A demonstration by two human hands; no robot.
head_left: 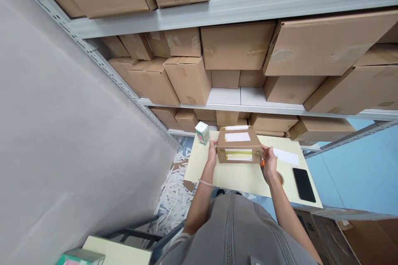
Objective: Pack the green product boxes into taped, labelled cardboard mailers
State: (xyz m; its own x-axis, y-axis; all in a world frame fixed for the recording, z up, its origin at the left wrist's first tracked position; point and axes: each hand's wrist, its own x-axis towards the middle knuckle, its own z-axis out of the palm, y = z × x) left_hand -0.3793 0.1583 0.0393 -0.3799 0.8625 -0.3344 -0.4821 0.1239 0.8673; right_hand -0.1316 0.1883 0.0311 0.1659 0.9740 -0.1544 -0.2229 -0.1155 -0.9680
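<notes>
Between my two hands is a brown cardboard box (224, 145) with white labels and a yellow strip on its sides. My left hand (212, 151) is closed against the box's left side. At its right side my right hand (270, 160) grips the lower corner. A small white and green carton (202, 133) stands on the table just left of the box. Partly hidden behind my right wrist are a roll of tape (280, 178) and a dark and orange tool (263, 165). A white sheet of paper (286, 157) lies to the right.
The pale yellow table (239, 178) carries a black phone (304, 184) at its right edge. Metal shelving (199, 107) full of cardboard boxes rises beyond it. White paper strips (174, 198) litter the floor at left, and a green box (81, 257) sits on another table surface.
</notes>
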